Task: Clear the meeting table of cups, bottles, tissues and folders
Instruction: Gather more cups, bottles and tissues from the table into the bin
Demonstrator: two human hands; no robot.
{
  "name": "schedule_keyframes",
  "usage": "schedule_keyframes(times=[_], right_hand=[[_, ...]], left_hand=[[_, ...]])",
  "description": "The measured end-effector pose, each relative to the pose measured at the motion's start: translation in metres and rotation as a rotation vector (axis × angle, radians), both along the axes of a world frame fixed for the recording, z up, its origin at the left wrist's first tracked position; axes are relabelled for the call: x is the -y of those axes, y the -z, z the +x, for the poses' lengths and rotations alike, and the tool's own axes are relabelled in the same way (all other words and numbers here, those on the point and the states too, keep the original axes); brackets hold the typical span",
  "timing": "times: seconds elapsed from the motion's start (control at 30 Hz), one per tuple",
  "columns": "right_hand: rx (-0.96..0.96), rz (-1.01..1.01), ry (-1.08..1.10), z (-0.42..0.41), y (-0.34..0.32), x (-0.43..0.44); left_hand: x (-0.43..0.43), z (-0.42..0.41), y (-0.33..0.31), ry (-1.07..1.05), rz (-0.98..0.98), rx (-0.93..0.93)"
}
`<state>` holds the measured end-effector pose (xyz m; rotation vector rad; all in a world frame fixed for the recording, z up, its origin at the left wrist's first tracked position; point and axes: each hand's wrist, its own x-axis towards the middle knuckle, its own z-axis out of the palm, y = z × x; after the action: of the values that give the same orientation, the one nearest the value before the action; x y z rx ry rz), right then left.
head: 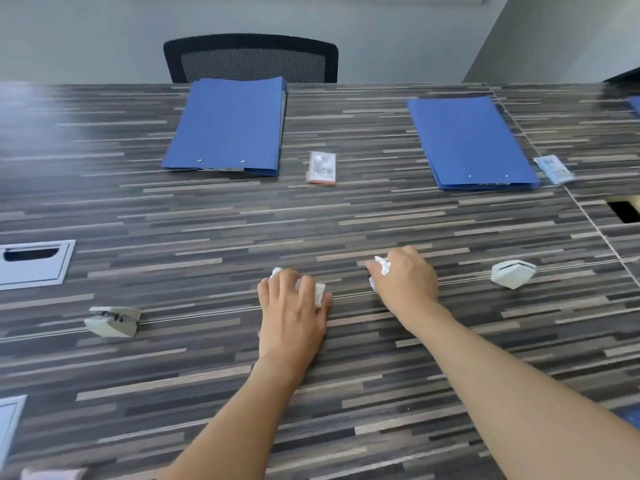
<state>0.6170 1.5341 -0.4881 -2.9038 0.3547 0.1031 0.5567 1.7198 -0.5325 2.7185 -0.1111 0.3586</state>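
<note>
My left hand [292, 310] lies palm down on the striped table [173, 216], its fingers closed over a crumpled white tissue [318, 293]. To its right, my right hand [407, 278] grips another crumpled tissue [382, 265] between thumb and fingers. Two blue folders lie flat on the far side: a thick one [228, 126] before the chair and a thinner one [467, 140] to the right. Between them rests a small tissue pack [322, 167]. A second, bluish pack [553, 169] sits beside the thinner folder.
A black mesh chair [251, 58] stands behind the far edge. Grey cable-box lids [34, 263] are set into the table at left. Two pale clips [112, 320] [512, 273] sit on the centre seam. A dark opening [623, 211] shows at right.
</note>
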Motion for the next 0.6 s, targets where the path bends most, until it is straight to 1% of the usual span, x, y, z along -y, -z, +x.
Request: schedule_keyframes(times=[0.1, 0.17, 0.27, 0.33, 0.4, 0.47, 0.53, 0.6], right_hand=[[0.011, 0.009, -0.027, -0.029, -0.014, -0.007], [-0.004, 0.054, -0.016, -0.051, -0.026, -0.012], [-0.014, 0.227, -0.003, -0.091, -0.046, -0.018], [-0.009, 0.325, -0.044, -0.119, -0.057, -0.022], [-0.032, 0.366, -0.085, -0.143, -0.063, -0.027], [-0.075, 0.419, -0.047, -0.166, -0.072, -0.034], [-0.107, 0.441, -0.055, -0.191, -0.083, -0.043], [-0.099, 0.437, -0.145, -0.218, -0.095, -0.055]], left_hand=[[-0.003, -0.006, 0.0, 0.01, -0.11, 0.055], [-0.004, -0.011, -0.006, 0.012, -0.178, 0.083], [-0.011, -0.034, -0.023, -0.004, -0.24, 0.053], [-0.021, -0.059, -0.034, 0.005, -0.259, 0.02], [-0.032, -0.085, -0.045, -0.003, -0.286, -0.006], [-0.046, -0.115, -0.057, -0.038, -0.302, -0.032], [-0.063, -0.151, -0.07, -0.091, -0.311, -0.042], [-0.082, -0.191, -0.082, -0.171, -0.299, -0.046]])
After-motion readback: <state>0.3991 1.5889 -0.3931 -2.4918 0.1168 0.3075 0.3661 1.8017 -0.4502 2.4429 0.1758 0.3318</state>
